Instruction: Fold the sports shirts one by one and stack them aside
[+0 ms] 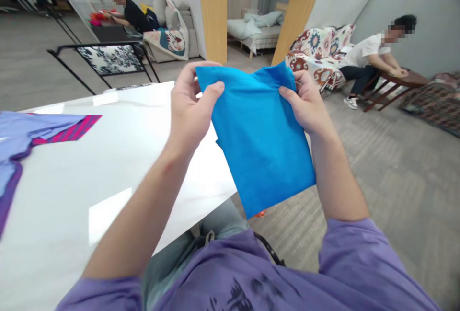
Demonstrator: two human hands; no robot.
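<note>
A bright blue folded cloth hangs from both my hands in front of my body, past the right edge of the white table. My left hand pinches its upper left corner, thumb on the near face and fingers behind. At the upper right corner, my right hand grips it the same way. The top edge sags a little between the two hands, and the lower corners hang loose. What kind of cloth item it is, I cannot tell.
On the white table lies a light purple garment with a red-and-purple striped part. Behind stands a black-framed chair. One person sits at the back left, another at the right by a wooden stool.
</note>
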